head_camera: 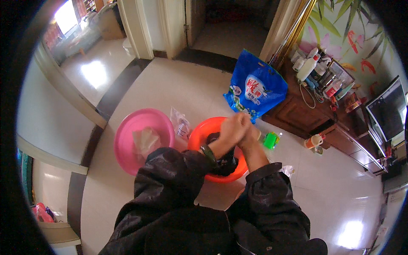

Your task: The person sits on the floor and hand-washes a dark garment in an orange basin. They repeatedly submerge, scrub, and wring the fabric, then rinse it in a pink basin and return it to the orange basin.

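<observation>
My left hand (234, 129), with a dark bangle at the wrist, meets my right hand (250, 132) above the far right rim of an orange plastic basin (197, 137). The fingers overlap and are blurred; whether they hold anything cannot be told. Wet-looking dark cloth (228, 164) lies in the basin below my wrists. Just beyond the hands stands a large blue bag of detergent (255, 86). To the left, a pink plastic basin (121, 143) holds a pale, translucent piece of plastic or cloth (146, 140).
A clear printed plastic bag (180, 124) lies between the basins. On the right are a bright green object in clear wrap (271, 140) and an orange-and-white bottle (314, 141) on the tiles. A dark wooden cabinet (293, 105) with bottles and a television stands along the wall.
</observation>
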`<action>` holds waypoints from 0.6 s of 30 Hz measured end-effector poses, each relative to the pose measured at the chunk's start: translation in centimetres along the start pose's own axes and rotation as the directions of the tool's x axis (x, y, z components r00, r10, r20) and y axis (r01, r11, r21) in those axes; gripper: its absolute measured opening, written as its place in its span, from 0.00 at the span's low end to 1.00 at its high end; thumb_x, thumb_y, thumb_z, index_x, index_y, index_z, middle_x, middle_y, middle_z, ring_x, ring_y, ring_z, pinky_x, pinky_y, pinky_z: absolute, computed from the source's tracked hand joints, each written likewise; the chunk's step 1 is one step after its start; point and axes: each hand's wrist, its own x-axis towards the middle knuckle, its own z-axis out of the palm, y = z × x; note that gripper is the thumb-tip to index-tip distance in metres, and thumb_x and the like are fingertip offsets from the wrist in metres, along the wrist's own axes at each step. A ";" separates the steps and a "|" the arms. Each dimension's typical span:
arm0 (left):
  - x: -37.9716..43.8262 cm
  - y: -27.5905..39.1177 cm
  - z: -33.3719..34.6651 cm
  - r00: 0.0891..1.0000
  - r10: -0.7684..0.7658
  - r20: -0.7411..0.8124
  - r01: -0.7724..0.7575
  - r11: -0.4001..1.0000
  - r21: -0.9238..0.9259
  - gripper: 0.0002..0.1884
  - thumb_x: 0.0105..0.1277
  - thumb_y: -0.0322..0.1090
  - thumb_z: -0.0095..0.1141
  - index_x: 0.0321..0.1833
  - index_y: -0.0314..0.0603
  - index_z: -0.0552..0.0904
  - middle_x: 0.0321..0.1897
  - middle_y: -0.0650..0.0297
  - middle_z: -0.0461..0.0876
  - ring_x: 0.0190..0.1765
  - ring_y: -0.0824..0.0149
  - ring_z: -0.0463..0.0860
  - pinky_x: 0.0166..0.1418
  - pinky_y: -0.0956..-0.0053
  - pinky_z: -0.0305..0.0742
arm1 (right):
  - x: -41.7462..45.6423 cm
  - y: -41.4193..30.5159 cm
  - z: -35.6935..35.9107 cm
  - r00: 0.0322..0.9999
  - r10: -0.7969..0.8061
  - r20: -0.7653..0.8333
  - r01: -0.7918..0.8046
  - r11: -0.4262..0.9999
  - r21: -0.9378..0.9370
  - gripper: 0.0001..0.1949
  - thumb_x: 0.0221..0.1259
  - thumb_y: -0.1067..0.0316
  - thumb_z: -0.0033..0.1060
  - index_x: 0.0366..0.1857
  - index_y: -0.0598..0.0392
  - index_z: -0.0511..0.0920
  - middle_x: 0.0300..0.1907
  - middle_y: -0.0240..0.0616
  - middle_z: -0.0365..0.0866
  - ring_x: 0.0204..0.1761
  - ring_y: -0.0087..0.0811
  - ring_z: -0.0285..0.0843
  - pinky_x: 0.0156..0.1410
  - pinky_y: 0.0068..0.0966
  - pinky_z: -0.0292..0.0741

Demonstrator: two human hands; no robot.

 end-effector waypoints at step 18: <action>0.0 0.6 -0.1 0.997 0.068 -0.036 -0.073 0.980 -0.186 0.15 0.66 0.45 0.53 0.35 0.39 0.79 0.28 0.46 0.81 0.35 0.46 0.82 0.36 0.55 0.76 | -3.5 -3.1 3.5 0.986 -0.092 0.142 0.045 0.952 0.303 0.14 0.66 0.52 0.51 0.42 0.50 0.78 0.41 0.35 0.79 0.47 0.31 0.77 0.55 0.29 0.73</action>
